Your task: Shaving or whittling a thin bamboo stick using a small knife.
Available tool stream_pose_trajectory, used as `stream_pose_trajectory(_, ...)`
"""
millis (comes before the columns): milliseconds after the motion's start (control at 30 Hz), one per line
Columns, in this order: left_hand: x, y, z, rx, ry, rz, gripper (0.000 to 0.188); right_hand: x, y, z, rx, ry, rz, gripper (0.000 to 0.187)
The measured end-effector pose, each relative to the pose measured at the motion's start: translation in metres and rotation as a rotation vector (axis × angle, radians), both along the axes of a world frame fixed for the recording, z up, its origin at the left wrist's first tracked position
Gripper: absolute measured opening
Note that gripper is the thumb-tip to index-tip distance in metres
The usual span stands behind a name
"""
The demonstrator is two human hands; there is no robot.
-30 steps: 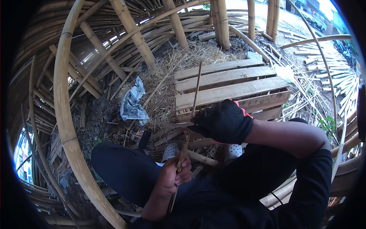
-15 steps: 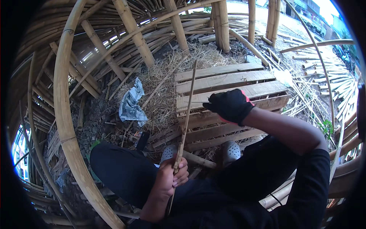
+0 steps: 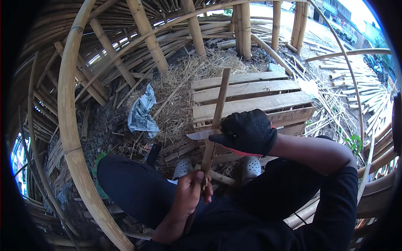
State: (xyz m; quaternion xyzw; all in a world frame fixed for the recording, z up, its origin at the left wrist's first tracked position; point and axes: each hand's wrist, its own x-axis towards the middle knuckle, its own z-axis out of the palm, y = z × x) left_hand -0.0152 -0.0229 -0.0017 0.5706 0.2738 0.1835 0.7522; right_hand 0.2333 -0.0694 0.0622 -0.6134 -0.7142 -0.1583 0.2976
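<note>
My bare left hand (image 3: 189, 193) is closed round the lower part of a long bamboo strip (image 3: 220, 102), which stands tilted with its top leaning slightly right. Its broad, brownish face shows. My right hand (image 3: 248, 131), in a black glove with red edging, grips a knife (image 3: 198, 135); the handle is hidden in the fist. The pale blade points left and lies across the strip at about mid-length, apparently against it. Below my left hand, the strip's lower end runs in front of my dark clothing.
A wooden slatted pallet (image 3: 251, 88) lies ahead over straw (image 3: 176, 98). Crumpled newspaper (image 3: 143, 113) rests left of it. A thick bamboo pole (image 3: 69, 104) curves up on my left. Bamboo posts (image 3: 197, 33) stand behind, with cut bamboo poles (image 3: 356, 83) piled at far right.
The bamboo strip has turned from its thin edge to its broad face. My right hand has come lower and nearer, and the knife blade now shows flat across the strip.
</note>
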Motion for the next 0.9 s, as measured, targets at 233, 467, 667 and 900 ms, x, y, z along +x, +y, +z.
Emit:
stream_pose_trajectory(233,0.005,0.018,0.014,-0.184,-0.110,-0.109,0.037,0.009,0.005,0.004,-0.010,-0.014,0.098,0.037)
stream_pose_trajectory(467,0.019,0.027,-0.009,-0.384,-0.249,-0.128,0.039,-0.004,-0.004,0.018,-0.111,-0.109,0.034,0.042)
stream_pose_trajectory(667,0.019,0.023,-0.003,-0.415,-0.222,-0.181,0.041,-0.015,-0.021,0.020,-0.103,0.111,0.133,0.046)
stream_pose_trajectory(900,0.022,0.008,0.006,-0.101,-0.060,-0.055,0.044,-0.024,-0.026,0.013,-0.363,-0.039,0.091,0.058)
